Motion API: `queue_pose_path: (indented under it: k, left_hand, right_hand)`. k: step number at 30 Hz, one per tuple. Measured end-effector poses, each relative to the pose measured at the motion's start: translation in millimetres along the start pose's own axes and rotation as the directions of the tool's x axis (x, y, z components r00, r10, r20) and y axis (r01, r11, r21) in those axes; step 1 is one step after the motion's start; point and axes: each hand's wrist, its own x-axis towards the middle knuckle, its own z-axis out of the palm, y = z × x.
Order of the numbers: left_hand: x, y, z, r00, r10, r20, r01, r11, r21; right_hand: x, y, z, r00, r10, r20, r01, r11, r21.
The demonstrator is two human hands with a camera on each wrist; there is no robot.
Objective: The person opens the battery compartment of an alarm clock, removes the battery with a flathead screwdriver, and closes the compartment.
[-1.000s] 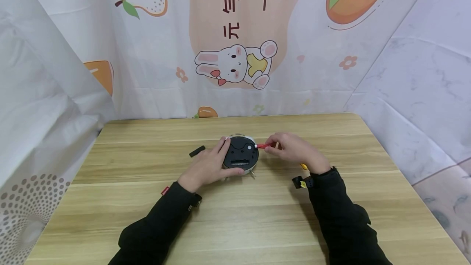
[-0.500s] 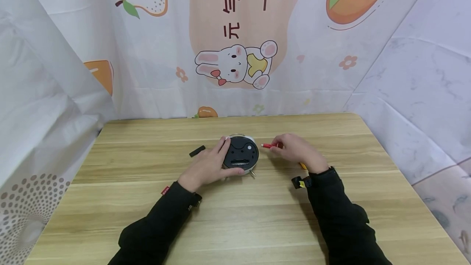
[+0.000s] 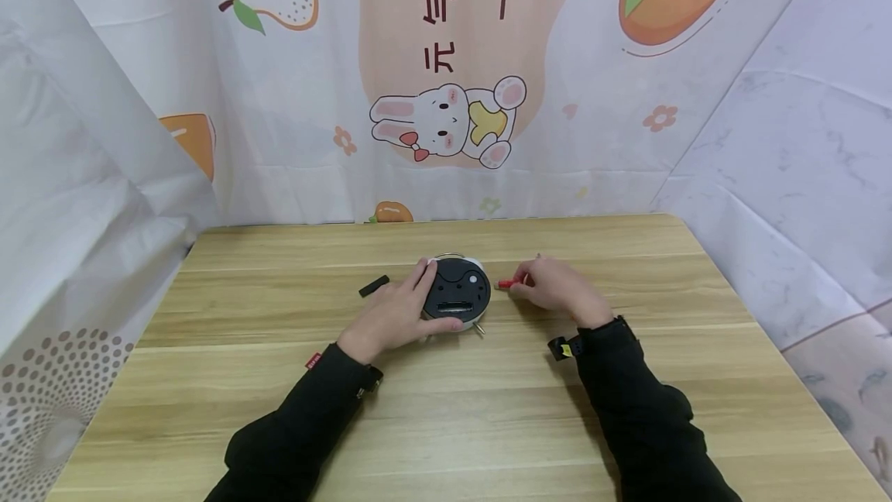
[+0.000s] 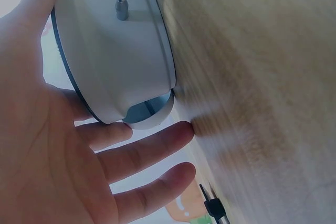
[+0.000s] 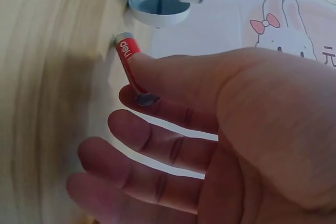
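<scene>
An alarm clock (image 3: pixel 456 290) lies face down on the table, its dark back upward and a battery slot uncovered in it. My left hand (image 3: pixel 393 308) grips its left side, thumb along the near edge of the back. The white casing (image 4: pixel 105 45) with a small metal foot fills the upper left wrist view. Just right of the clock, my right hand (image 3: pixel 554 285) pinches a red battery (image 5: pixel 127 51) between thumb and index finger, low over the table and apart from the clock. The other right fingers are loosely spread.
A small black strip, seemingly a battery cover (image 3: pixel 374 286), lies left of the clock. The wooden table (image 3: pixel 446 424) ends at a printed curtain (image 3: pixel 293 138) behind, with white sheeting on both sides.
My right hand has drawn the battery away from the clock's right edge, then lowered it slightly toward me. The yellow item under the right wrist is now hidden. My left hand has stayed still.
</scene>
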Motion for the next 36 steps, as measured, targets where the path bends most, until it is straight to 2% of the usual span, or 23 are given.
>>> queue_pose_path:
  k: [10,36]
  left_hand:
    - [-0.3,0.6,-0.5,1.000,-0.009,0.008,0.009,1.000,0.002]
    - [-0.7,1.8,-1.5,1.000,-0.013,0.010,0.013,1.000,0.013]
  right_hand:
    - [2.6,-0.1,6.1,1.000,0.026,0.003,-0.026,0.999,-0.022]
    - [3.8,0.3,7.8,0.999,0.029,0.018,-0.030,0.999,0.023]
